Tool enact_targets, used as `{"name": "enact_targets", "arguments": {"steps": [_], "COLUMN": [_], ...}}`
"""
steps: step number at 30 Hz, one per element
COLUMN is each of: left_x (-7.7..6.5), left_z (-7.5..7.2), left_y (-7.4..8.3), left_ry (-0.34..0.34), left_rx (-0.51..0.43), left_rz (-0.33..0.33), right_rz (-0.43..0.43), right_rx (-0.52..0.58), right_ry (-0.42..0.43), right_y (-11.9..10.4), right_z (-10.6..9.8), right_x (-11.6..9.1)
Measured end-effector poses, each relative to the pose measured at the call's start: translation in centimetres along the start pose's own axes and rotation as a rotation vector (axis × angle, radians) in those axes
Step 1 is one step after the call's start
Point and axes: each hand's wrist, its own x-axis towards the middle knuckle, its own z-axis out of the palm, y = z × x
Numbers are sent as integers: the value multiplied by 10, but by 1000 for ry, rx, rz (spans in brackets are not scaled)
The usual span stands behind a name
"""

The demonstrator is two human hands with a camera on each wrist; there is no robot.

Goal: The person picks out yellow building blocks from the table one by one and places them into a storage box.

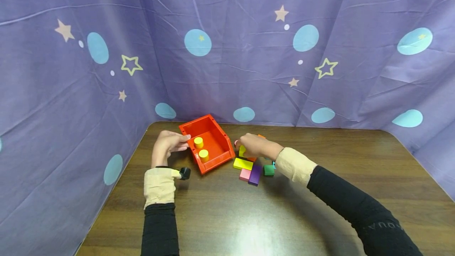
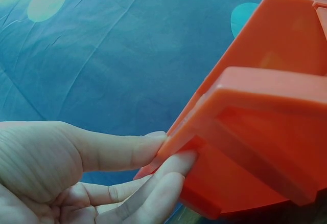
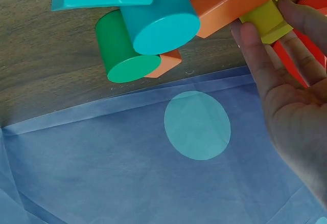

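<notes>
My left hand (image 1: 168, 145) grips the near-left rim of a red plastic bin (image 1: 215, 140), thumb on the wall and fingers beneath, as the left wrist view shows. Inside the bin stand two yellow cylinders (image 1: 198, 142). Right of it, my right hand (image 1: 256, 145) reaches down into a group of coloured blocks. In the right wrist view, its thumb and fingers close around a small yellow block (image 3: 264, 22), next to an orange block (image 3: 232, 4). A pink piece (image 1: 235, 143) peeks out by the fingertips, mostly hidden.
Toward me lie a yellow bar (image 1: 243, 164), a pink block (image 1: 245, 174), a purple block (image 1: 254, 175) and a green block (image 1: 268, 170). Blue (image 3: 166, 22) and green (image 3: 125, 50) cylinders lie beyond the right hand. A purple curtain (image 1: 249, 70) borders the wooden table (image 1: 213, 216).
</notes>
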Motion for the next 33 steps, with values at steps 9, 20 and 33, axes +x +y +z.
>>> {"name": "enact_targets", "arguments": {"steps": [9, 20, 33], "left_x": [-1, -1, 0], "left_z": [1, 1, 1], "left_y": [1, 1, 0], "left_ry": [11, 6, 15], "left_rx": [4, 1, 10], "left_rz": [1, 1, -3], "right_rz": [-3, -11, 51], "right_rx": [7, 25, 8], "right_ry": [-2, -3, 3], "right_y": [0, 0, -3], "right_z": [-1, -6, -33], "right_x": [1, -1, -1]}}
